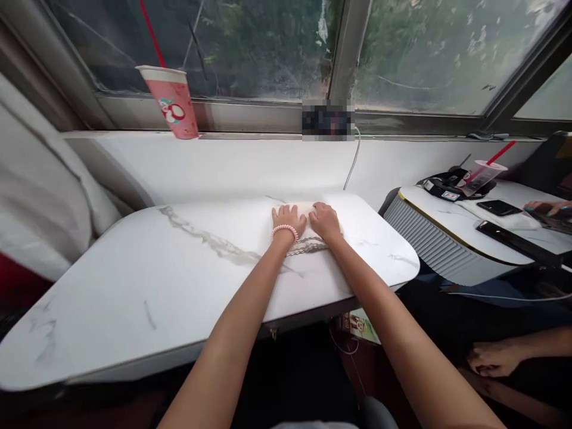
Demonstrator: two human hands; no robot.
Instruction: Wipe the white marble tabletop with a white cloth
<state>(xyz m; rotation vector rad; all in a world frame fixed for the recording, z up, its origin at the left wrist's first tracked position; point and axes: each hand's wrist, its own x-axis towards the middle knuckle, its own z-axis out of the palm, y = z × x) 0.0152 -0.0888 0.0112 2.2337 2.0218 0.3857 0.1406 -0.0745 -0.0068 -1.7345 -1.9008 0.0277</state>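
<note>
Cloth (308, 245) lies right of the tabletop's (147, 280) middle, beneath the left hand (286, 223), fingers spread, and right hand (325, 222), whose curled grip I cannot judge; even pressure should keep it smooth.

The left hand (286, 219) and right hand (325, 220) are side by side on a cloth (308, 245), on the table (111, 292). Behind the table I see a window (268, 47), with a cup (173, 106) on its ledge (250, 136), left. On the right, a phone (499, 207) lies on another table (435, 205).
</note>
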